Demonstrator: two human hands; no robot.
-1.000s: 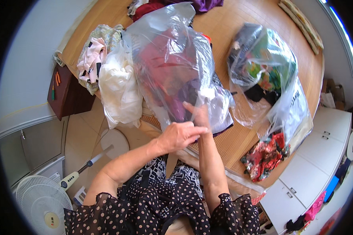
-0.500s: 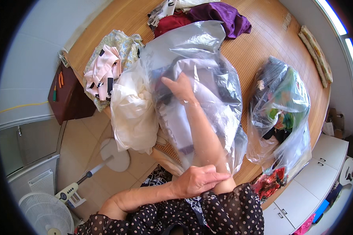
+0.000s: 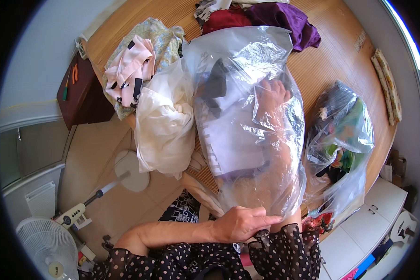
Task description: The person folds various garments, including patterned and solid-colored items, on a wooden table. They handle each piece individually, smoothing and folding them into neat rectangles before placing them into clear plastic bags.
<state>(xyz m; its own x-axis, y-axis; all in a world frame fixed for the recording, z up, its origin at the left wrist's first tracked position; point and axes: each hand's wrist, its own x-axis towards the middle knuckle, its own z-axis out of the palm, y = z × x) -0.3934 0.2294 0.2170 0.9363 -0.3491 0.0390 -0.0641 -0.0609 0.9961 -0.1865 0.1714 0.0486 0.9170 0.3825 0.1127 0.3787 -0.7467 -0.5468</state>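
Observation:
A large clear plastic bag (image 3: 238, 51) lies on the table, its mouth toward me. Inside are folded white cloth (image 3: 233, 140) and a dark grey piece (image 3: 214, 86). My left hand (image 3: 242, 224) pinches the bag's near rim beside my right forearm. My right arm reaches deep into the bag; my right hand (image 3: 273, 98) is seen through the film near the far right side, fingers apart, with no cloth visibly gripped. Left of the bag sits a bundle of cream sheer fabric (image 3: 165, 121).
Pink cloth (image 3: 130, 70) and patterned cloth lie at left; purple cloth (image 3: 284, 21) and red cloth at the far side. Another clear bag of clothes (image 3: 340, 130) rests on the right. A white fan (image 3: 46, 247) stands lower left, white cabinets (image 3: 359, 224) lower right.
My right hand has moved right and farther inside the bag, away from the cloth in its middle. My left hand stays at the rim. The view has shifted slightly.

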